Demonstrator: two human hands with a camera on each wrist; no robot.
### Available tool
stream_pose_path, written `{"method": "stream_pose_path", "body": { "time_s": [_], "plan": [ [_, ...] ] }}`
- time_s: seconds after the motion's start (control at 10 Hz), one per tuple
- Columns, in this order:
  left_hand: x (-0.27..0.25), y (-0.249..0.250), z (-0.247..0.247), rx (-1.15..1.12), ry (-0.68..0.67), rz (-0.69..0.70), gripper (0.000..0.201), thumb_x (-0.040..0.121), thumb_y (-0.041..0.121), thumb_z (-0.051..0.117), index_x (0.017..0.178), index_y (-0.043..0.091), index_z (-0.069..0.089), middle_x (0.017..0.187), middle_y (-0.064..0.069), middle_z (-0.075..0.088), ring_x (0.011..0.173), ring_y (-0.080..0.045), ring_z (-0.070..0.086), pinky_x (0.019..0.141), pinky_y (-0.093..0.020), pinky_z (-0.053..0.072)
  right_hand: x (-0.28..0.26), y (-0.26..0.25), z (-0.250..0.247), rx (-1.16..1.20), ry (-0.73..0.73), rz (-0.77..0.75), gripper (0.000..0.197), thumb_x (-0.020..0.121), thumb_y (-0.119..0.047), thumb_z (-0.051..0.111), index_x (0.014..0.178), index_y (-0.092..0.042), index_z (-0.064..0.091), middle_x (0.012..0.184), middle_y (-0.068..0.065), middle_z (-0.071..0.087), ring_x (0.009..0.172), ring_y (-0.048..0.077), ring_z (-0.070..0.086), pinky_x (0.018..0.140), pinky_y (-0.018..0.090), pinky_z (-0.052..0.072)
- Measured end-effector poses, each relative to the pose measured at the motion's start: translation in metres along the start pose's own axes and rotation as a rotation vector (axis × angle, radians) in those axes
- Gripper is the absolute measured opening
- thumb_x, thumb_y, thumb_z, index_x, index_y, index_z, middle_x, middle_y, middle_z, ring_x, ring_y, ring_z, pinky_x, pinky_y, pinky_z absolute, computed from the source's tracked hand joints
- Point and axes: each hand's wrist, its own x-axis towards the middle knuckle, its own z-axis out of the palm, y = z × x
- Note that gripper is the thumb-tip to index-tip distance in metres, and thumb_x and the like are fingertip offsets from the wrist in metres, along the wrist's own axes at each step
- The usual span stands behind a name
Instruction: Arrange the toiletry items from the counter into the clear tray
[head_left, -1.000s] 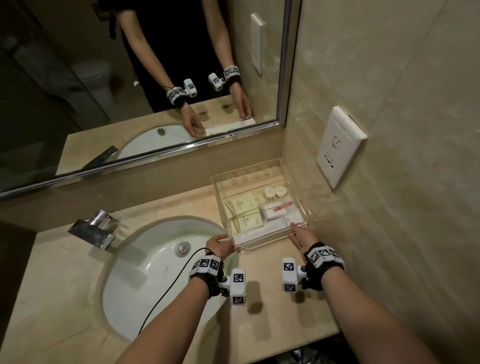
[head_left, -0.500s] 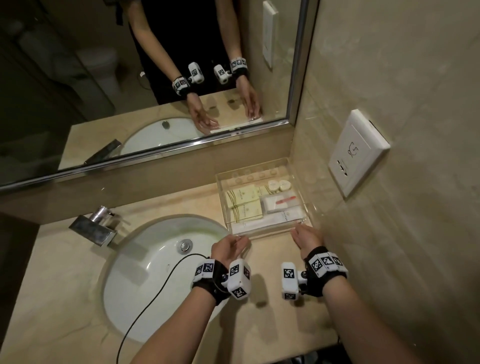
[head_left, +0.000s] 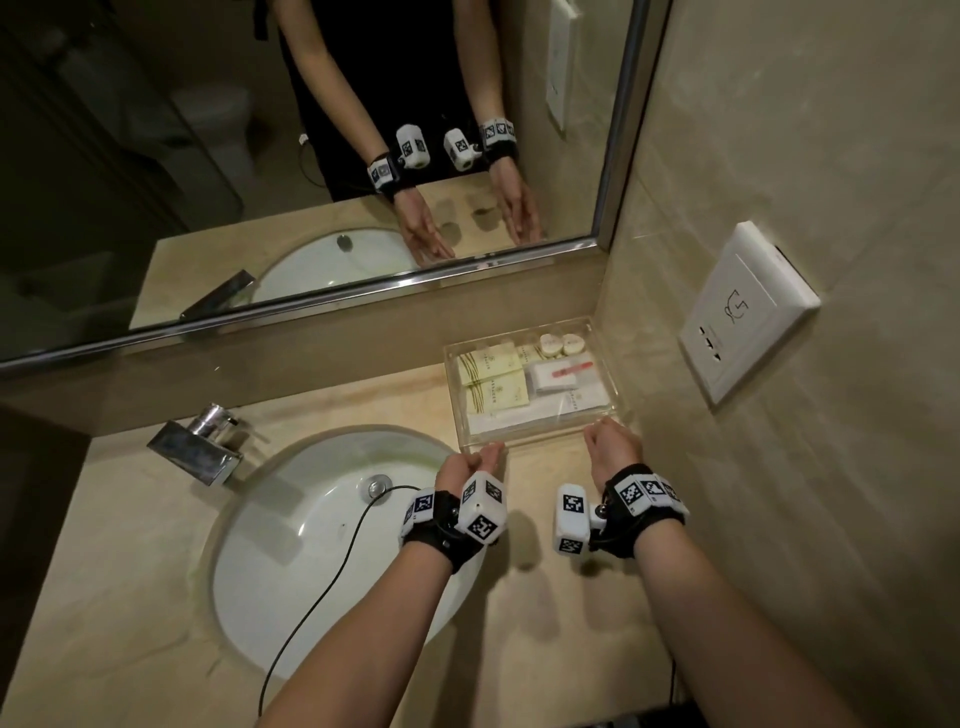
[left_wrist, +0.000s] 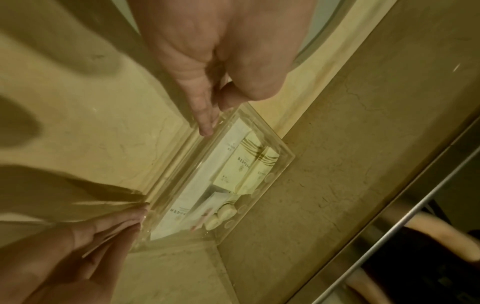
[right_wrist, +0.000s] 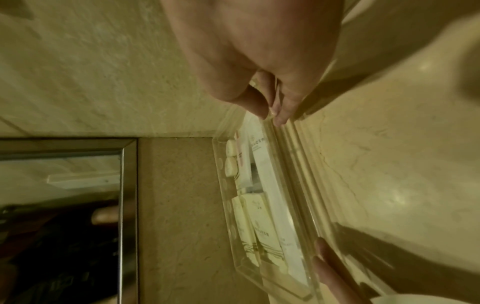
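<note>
- My left hand (head_left: 470, 462) and right hand (head_left: 613, 447): fingers straight, tips on the near wall of the clear tray (head_left: 540, 446), gripping nothing.
- Tray lay straight ahead of both, long axis left-right, tucked into the corner.
- Packets (head_left: 493, 384) already inside; prob. only squaring left.

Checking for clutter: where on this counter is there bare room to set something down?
Bare counter lies between the forearms, in front of the clear tray, and left of the sink below the faucet. The tray is crowded with packets, with left hand and right hand at its near edge.
</note>
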Motion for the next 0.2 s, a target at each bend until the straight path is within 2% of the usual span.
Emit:
{"method": "stream_pose_path", "body": {
  "time_s": [0.1, 0.2],
  "plan": [
    [-0.001, -0.004, -0.010, -0.073, -0.008, -0.020, 0.021, 0.094, 0.003, 0.041, 0.105, -0.004, 0.058, 0.105, -0.013, 0.062, 0.083, -0.019, 0.061, 0.076, -0.028, 0.053, -0.003, 0.002, -0.003, -0.114, -0.078, 0.014, 0.038, 0.096, 0.007, 0.041, 0.133, 0.017, 0.043, 0.108, 0.011, 0.042, 0.066, 0.000, 0.046, 0.062, 0.013, 0.048],
    [0.007, -0.003, -0.026, -0.081, 0.082, 0.032, 0.017, 0.094, 0.007, 0.045, 0.095, -0.007, 0.055, 0.095, -0.018, 0.063, 0.071, -0.028, 0.065, 0.081, -0.042, 0.056, -0.014, 0.012, -0.015, -0.349, -0.063, -0.091, 0.037, 0.095, 0.005, 0.044, 0.131, 0.011, 0.049, 0.105, 0.012, 0.048, 0.068, 0.010, 0.049, 0.066, 0.021, 0.048]
  ]
}}
